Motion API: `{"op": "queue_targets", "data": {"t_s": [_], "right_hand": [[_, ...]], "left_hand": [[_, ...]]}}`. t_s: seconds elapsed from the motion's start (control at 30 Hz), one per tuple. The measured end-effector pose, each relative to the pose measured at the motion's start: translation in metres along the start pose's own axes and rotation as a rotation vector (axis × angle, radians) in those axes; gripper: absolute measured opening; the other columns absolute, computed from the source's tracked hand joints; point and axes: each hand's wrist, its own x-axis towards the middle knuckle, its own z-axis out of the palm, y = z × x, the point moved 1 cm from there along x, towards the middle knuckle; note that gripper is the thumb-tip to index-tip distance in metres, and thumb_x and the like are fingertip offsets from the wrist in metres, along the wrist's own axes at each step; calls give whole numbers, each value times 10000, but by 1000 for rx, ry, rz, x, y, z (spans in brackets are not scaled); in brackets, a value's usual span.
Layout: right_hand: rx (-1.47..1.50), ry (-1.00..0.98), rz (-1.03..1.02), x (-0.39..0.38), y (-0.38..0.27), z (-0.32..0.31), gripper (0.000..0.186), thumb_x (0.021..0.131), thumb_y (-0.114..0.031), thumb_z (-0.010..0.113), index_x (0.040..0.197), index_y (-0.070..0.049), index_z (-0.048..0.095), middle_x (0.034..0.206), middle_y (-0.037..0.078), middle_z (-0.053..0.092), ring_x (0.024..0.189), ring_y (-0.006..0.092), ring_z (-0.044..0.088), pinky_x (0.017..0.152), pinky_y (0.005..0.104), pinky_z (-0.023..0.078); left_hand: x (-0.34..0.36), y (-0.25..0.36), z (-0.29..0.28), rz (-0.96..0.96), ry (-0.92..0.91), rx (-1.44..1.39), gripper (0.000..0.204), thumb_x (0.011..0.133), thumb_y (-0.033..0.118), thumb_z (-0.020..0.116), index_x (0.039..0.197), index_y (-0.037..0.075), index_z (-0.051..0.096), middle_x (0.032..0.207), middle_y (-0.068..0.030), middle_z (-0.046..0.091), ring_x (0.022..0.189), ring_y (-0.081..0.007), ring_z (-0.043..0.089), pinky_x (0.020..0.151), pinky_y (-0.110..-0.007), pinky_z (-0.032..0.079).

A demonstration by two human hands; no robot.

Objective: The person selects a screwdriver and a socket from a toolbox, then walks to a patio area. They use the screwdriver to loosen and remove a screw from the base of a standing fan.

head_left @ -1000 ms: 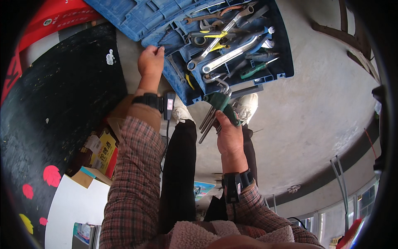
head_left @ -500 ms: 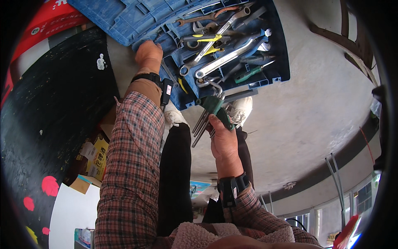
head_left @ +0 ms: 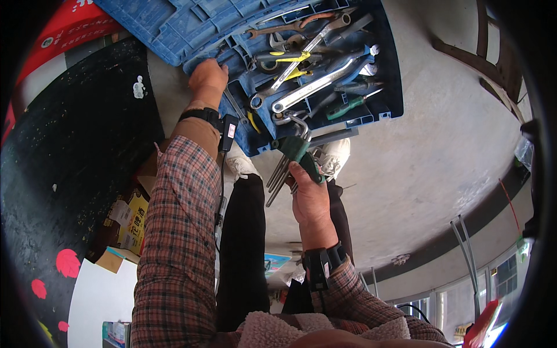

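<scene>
My right hand [head_left: 311, 198] is closed around a hex key set [head_left: 293, 152], its several metal L-shaped keys fanning out of a dark green holder. It hangs just in front of the near edge of an open blue toolbox [head_left: 380, 115]. At the box's left end, my left hand [head_left: 209, 77] is closed on the rim, its fingertips partly hidden. Inside lie a long combination wrench [head_left: 299, 61], a thick chrome wrench [head_left: 316, 87], yellow-and-black pliers [head_left: 284, 56], a rusty open-end wrench [head_left: 275, 28] and a green-handled screwdriver [head_left: 347, 108].
The toolbox lid [head_left: 156, 29] lies folded back at the far left. To my left stands a black surface [head_left: 75, 145], with a yellow printed carton [head_left: 133, 220] below it. My white shoes [head_left: 335, 156] are under the box's near edge. Wooden furniture legs [head_left: 476, 61] stand far right.
The whole view has shifted slightly. Both hands keep their holds, the right one on the hex key set and the left one at the toolbox rim.
</scene>
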Motion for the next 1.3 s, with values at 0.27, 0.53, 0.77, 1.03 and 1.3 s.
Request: {"op": "queue_targets", "data": {"t_s": [0.27,0.53,0.77,1.03,1.3], "right_hand": [[23,6,34,-2,4,-5,205,875,-105,601,1077,-71,586,953,-6,598,863,100,538,751,272,426],[35,8,20,-6,3,-8,210,874,-110,607,1078,-66,580,949,-4,593,854,102,537,756,274,427],[22,31,7,-9,-5,-5,191,866,-147,613,1035,-73,564,873,-27,552,785,74,484,724,255,407],[26,28,1,-13,-13,-13,204,872,-133,612,1057,-64,559,881,-25,561,793,71,485,731,244,405],[122,-46,33,-13,-10,-11,245,891,-51,550,1132,-26,513,995,33,583,918,105,545,817,258,441]], "left_hand": [[-6,-7,10,130,67,-41,306,887,332,525,1030,76,612,1006,-165,649,954,-362,614,802,-462,499],[-19,-7,11,193,280,-117,288,889,301,515,1046,76,601,945,-167,645,914,-369,615,784,-462,497],[-119,14,25,336,261,-848,200,857,224,591,972,64,626,844,-126,640,725,-269,618,669,-341,494],[-131,25,-26,424,324,-1019,234,874,191,614,1057,45,608,849,-75,628,714,-161,604,657,-293,493],[-220,19,3,258,-745,-1156,293,925,133,550,1194,21,515,950,-3,612,804,-72,557,679,-215,461]]}}
